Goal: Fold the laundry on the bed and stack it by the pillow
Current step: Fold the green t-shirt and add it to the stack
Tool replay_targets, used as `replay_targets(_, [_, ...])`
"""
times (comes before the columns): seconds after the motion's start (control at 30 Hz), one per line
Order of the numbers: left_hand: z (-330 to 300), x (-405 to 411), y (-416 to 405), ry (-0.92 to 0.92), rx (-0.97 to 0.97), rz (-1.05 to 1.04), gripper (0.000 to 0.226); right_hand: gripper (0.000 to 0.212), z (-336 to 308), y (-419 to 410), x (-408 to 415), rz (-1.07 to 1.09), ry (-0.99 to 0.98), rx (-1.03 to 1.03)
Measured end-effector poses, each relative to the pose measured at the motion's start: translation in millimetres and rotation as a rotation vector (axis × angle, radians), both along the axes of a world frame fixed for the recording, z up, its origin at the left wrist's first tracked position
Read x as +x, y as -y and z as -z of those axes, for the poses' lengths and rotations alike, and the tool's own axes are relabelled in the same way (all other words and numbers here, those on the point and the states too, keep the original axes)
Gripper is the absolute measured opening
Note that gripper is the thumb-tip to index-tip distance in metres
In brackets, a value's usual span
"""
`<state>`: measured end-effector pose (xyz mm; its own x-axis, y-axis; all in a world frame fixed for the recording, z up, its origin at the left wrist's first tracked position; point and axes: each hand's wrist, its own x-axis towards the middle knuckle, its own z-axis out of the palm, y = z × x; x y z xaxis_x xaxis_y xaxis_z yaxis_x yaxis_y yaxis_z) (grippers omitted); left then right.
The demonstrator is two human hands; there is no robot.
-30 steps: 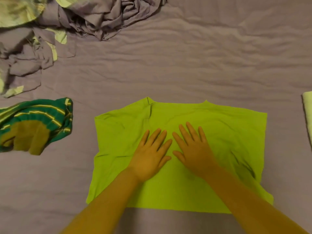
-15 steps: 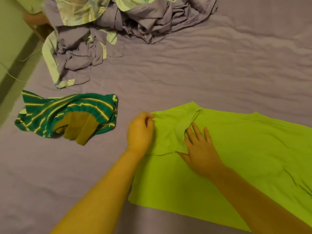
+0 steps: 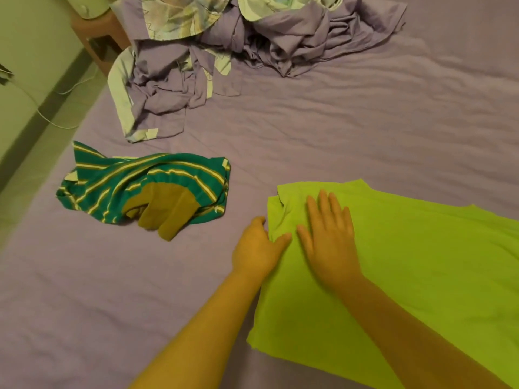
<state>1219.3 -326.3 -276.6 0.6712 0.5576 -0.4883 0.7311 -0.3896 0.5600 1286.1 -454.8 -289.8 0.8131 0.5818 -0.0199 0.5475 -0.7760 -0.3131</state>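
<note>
A lime-green T-shirt point(image 3: 407, 265) lies flat on the purple bed sheet point(image 3: 337, 130), its left sleeve folded in over the body. My right hand point(image 3: 330, 234) presses flat on that folded sleeve with fingers straight. My left hand point(image 3: 257, 247) rests at the shirt's left edge; its thumb lies on the green cloth and its fingers are tucked at the edge, partly hidden. A crumpled green striped garment point(image 3: 146, 189) with a mustard patch lies to the left.
A rumpled heap of purple and floral bedding point(image 3: 224, 57) fills the far side. The bed's left edge drops to a floor with a white cable point(image 3: 47, 113) and a pinkish stool point(image 3: 98, 29).
The left sleeve went from lifted to folded flat on the shirt. My left hand released its pinch and dropped to the edge; my right hand came out from under the flap to press on top.
</note>
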Motion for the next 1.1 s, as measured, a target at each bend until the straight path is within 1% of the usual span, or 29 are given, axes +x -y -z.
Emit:
replay_targets(0.07, [3, 1, -1, -0.030, -0.010, -0.014, 0.068, 0.053, 6, 4, -17, -0.160, 0.014, -0.161])
replay_targets(0.1, [4, 3, -2, -0.043, -0.008, -0.011, 0.066, 0.055, 9, 1, -15, -0.204, -0.034, -0.248])
replay_targets(0.2, [5, -2, -1, -0.077, -0.012, -0.001, 0.065, 0.066, 20, -13, 11, -0.202, -0.143, -0.366])
replay_targets(0.3, [1, -22, 10, -0.082, -0.019, 0.011, 0.069, 0.064, 15, 1, 7, -0.182, -0.125, -0.399])
replay_targets(0.33, [-2, -30, 16, -0.072, 0.042, 0.043, 0.072, 0.063, 10, 14, -4, -0.171, -0.102, -0.386])
replay_targets(0.37, [-5, -38, 22, -0.060, 0.144, 0.107, 0.075, 0.061, 7, 30, -19, -0.162, -0.080, -0.350])
replay_targets(0.43, [-10, -50, 37, -0.027, 0.356, 0.282, 0.078, 0.057, 7, 66, -47, -0.143, -0.061, -0.285])
replay_targets(0.47, [-13, -56, 45, -0.025, 0.409, 0.367, 0.078, 0.056, 8, 83, -58, -0.124, -0.078, -0.292])
replay_targets(0.53, [-17, -64, 60, -0.033, 0.524, 0.524, 0.073, 0.058, 8, 113, -74, -0.084, -0.101, -0.302])
replay_targets(0.6, [-15, -72, 76, -0.010, 0.656, 0.633, 0.060, 0.062, 6, 139, -86, -0.045, -0.102, -0.317])
replay_targets(0.63, [-14, -75, 85, -0.024, 0.684, 0.695, 0.053, 0.063, 4, 152, -90, -0.021, -0.113, -0.338])
replay_targets(0.67, [-12, -77, 93, -0.034, 0.692, 0.744, 0.050, 0.064, 1, 167, -93, 0.009, -0.124, -0.351])
replay_targets(0.73, [-3, -81, 113, -0.087, 0.595, 0.824, 0.056, 0.063, -7, 198, -95, 0.082, -0.148, -0.369])
replay_targets(0.77, [3, -82, 125, -0.120, 0.547, 0.852, 0.059, 0.059, -11, 214, -95, 0.129, -0.159, -0.384])
replay_targets(0.83, [10, -82, 155, -0.128, 0.509, 0.909, 0.062, 0.051, -18, 250, -96, 0.203, -0.154, -0.404])
replay_targets(0.9, [10, -82, 193, -0.086, 0.463, 0.986, 0.061, 0.048, -26, 284, -95, 0.223, -0.127, -0.394])
replay_targets(0.93, [7, -82, 213, -0.077, 0.436, 1.041, 0.060, 0.047, -29, 300, -95, 0.222, -0.108, -0.368])
replay_targets(1.0, [-2, -78, 250, -0.004, 0.465, 1.117, 0.058, 0.045, -36, 328, -96, 0.261, -0.109, -0.296])
replay_targets(1.03, [-5, -75, 267, 0.027, 0.496, 1.149, 0.056, 0.043, -39, 340, -96, 0.320, -0.121, -0.248])
replay_targets(1.1, [-6, -68, 298, 0.049, 0.415, 1.221, 0.053, 0.037, -38, 360, -96, 0.517, -0.143, -0.113])
